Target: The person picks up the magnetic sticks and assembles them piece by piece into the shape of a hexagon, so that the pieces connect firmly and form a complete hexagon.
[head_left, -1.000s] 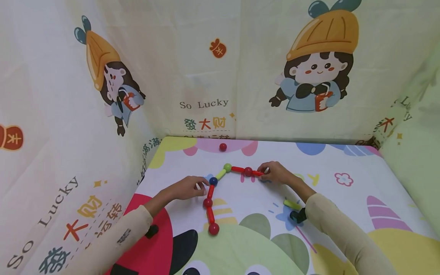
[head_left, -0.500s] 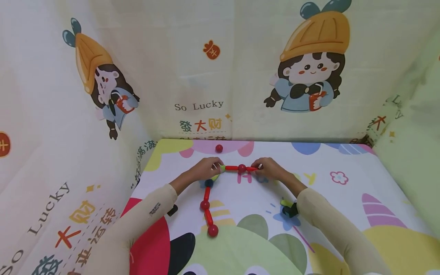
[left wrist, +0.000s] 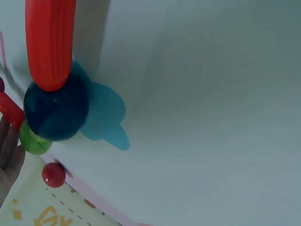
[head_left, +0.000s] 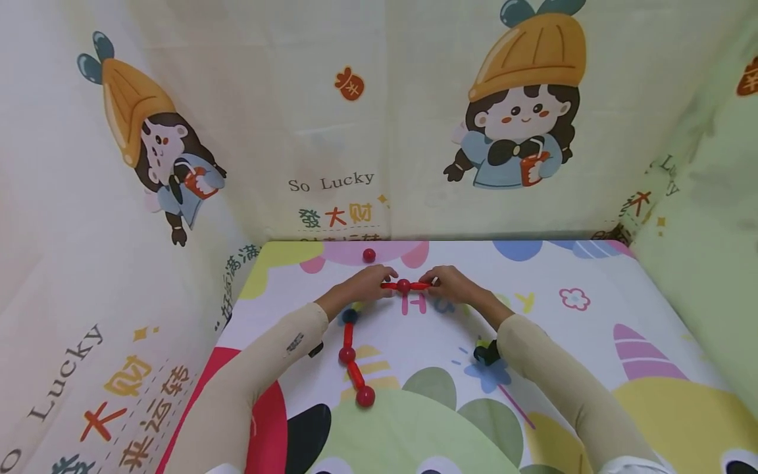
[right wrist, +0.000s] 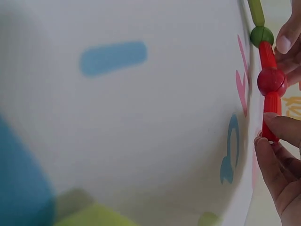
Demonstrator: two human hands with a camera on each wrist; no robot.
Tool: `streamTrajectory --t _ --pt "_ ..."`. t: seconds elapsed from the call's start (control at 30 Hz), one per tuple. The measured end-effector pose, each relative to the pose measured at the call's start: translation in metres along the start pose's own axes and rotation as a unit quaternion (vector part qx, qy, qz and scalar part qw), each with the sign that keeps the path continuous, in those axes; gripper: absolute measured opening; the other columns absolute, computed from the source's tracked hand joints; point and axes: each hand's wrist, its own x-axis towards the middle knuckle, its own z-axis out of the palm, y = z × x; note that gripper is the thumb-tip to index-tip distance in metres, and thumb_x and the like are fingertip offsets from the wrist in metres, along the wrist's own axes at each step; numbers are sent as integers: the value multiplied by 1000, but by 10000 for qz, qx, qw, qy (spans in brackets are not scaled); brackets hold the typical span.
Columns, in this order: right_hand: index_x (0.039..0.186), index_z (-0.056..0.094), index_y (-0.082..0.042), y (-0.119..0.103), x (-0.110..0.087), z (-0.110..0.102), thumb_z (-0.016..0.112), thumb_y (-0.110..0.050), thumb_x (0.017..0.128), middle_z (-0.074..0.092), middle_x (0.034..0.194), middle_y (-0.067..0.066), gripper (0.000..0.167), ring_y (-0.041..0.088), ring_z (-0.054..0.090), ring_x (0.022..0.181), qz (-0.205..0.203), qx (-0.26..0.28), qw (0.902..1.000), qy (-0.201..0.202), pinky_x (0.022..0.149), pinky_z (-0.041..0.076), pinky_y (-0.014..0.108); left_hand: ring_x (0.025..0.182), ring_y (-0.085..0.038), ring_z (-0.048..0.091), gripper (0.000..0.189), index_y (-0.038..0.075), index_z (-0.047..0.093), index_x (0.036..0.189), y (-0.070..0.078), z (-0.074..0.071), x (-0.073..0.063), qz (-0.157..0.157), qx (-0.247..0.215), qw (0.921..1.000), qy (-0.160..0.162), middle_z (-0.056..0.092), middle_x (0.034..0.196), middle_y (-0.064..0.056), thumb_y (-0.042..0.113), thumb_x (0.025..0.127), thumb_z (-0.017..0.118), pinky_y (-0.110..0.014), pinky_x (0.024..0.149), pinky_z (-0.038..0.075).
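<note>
A chain of toy rods and balls bends across the table. My right hand (head_left: 454,285) pinches the red rod (right wrist: 271,110) at its far right end between thumb and finger. This rod joins a red ball (head_left: 403,286). On the ball's other side, my left hand (head_left: 368,283) has its fingers at another red rod (right wrist: 267,55) and close to the green ball (right wrist: 261,36); the thumb shows apart from the rod. Left hand and wrist hide the green ball in the head view. Beyond it come a green rod (right wrist: 256,12) and a dark blue ball (left wrist: 56,110).
From the blue ball, a red rod (head_left: 348,335), a red ball (head_left: 347,355), another red rod (head_left: 356,376) and an end ball (head_left: 365,396) run nearer. A loose red ball (head_left: 369,255) lies at the back edge. A black wrist camera (head_left: 487,353) overlaps a yellow-green piece.
My left hand has moved from beside the blue ball, past the green ball, to the red rod. The right-hand red section has swung straighter; the right hand keeps its pinch.
</note>
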Motion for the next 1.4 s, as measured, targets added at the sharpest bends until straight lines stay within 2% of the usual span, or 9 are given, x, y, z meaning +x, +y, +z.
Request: streamTrajectory --t 0.13,0.23,0.5,0.7,0.83,0.97,1.2,1.4 --pt "120 72 -3 -4 6 2 72 -8 92 73 110 12 29 23 65 97 -255 -29 9997 54 86 57 34 105 -20 60 47 7 59 134 -2 4 6 61 104 9999 -42 65 118 -9 25 92 73 -32 92 54" --pt "121 71 -2 -7 9 5 72 -7 91 73 111 12 30 22 65 95 -274 27 9996 36 84 58 32 105 -20 60 46 6 59 134 -2 6 8 85 76 9999 -18 66 117 -9 23 93 72 -32 94 54" --pt "121 72 -2 -12 17 12 72 -6 91 74 111 11 30 22 66 95 -380 120 9992 95 85 58 32 105 -21 59 39 5 60 133 0 8 7 97 -45 9999 97 65 117 -10 13 96 68 -36 100 51" --pt "119 73 -3 -17 21 13 73 -6 91 75 109 10 28 20 64 91 -380 99 9991 144 82 57 29 100 -21 58 36 7 64 131 -1 10 6 -155 -82 9995 263 66 114 -9 13 96 68 -36 98 51" --pt "117 73 -2 -17 23 15 72 -6 91 74 107 11 26 18 64 87 -426 137 9988 178 80 57 28 98 -20 58 33 7 65 128 -2 10 6 -122 -84 9994 312 66 112 -8 12 96 68 -35 97 51" --pt "117 74 -4 -17 24 15 72 -6 91 74 107 10 26 18 64 87 -296 277 9990 162 80 57 27 96 -19 57 29 7 67 124 -4 11 7 -22 -173 9992 346 67 110 -8 11 96 68 -35 95 52" --pt "117 73 -6 -11 27 7 72 -14 92 73 107 7 26 17 64 88 -96 525 9985 -116 77 56 26 97 -19 57 27 7 69 122 -8 14 11 -25 -354 9987 373 67 109 -7 12 96 68 -35 95 51" --pt "117 72 -4 -6 44 -11 72 -23 94 73 106 7 30 20 63 89 -164 489 9987 2 73 54 27 95 -18 56 28 8 69 123 -12 16 12 -47 -450 9984 351 67 107 -6 14 95 69 -34 92 50"
